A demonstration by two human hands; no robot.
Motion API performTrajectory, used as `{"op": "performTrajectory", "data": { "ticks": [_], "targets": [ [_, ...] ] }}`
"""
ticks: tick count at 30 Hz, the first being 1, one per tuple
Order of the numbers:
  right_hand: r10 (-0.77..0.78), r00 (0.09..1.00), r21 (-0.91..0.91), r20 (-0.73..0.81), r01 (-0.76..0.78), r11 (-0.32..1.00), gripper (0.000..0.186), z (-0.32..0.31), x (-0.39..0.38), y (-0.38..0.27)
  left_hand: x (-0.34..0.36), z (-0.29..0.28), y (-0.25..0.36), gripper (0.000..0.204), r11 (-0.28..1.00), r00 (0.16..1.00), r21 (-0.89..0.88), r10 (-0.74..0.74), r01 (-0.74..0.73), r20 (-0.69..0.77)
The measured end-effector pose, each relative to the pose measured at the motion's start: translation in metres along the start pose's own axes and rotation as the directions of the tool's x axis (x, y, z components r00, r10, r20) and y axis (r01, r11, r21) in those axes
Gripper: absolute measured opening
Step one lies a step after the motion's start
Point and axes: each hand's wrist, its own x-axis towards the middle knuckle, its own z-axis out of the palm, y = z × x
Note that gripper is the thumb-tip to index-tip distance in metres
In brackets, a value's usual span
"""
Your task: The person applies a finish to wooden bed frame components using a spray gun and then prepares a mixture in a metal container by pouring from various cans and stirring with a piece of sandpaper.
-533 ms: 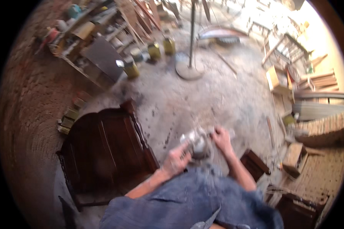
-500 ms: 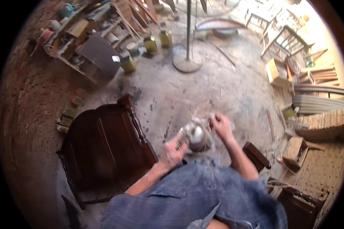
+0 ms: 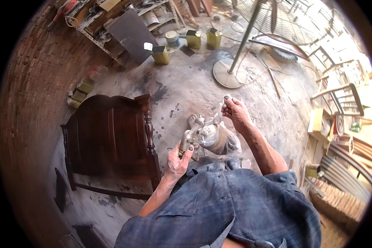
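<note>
The left hand point(image 3: 177, 163) clamps its fingers round a spray gun point(image 3: 187, 139); the right hand point(image 3: 237, 113) pinches plastic film point(image 3: 216, 120); a wooden headboard point(image 3: 111, 140) stands left.

1 brick wall point(image 3: 37, 82) (reddish-brown) flanks a stained grey floor point(image 3: 186, 87); chairs point(image 3: 339, 89) stand in bright light point(image 3: 366, 66).

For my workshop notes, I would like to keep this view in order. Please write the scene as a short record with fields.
Left hand: closed on a metal tool, apparently a spray gun
Right hand: pinching whitish, see-through material, probably plastic
On the left: dark wooden headboard-like panel
Ahead: round-based fan stand
Farther left: yellowish tins
Wall: brick
</note>
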Motion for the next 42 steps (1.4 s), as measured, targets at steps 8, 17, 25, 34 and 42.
{"op": "performTrajectory", "data": {
  "ticks": [8,17,25,34,42],
  "targets": [
    [-0.033,0.977,-0.732,0.211,0.181,0.656,0.039,0.038,0.128,-0.02,0.165,-0.055,-0.011,0.041,0.992,0.994,0.126,0.004,0.009,-0.108],
    [0.333,0.928,-0.659,0.167,-0.147,0.738,0.02,0.088,0.255,-0.056,0.326,-0.136,0.022,0.044,0.943,0.995,0.318,0.085,-0.098,0.057],
    [0.346,0.88,-0.358,0.324,-0.225,0.906,0.015,0.11,0.39,-0.108,0.444,-0.172,0.004,0.036,0.981,0.989,0.18,-0.046,0.072,-0.142],
    [0.518,0.764,-0.382,0.384,-0.379,0.843,0.013,0.118,0.536,-0.177,0.568,-0.165,0.035,0.042,0.993,0.926,0.063,-0.07,0.1,-0.372],
    [0.487,0.816,-0.586,0.312,-0.237,0.775,0.034,0.118,0.615,-0.223,0.661,-0.171,0.024,0.029,0.972,0.893,0.041,-0.197,0.233,-0.404]
  ]
}}
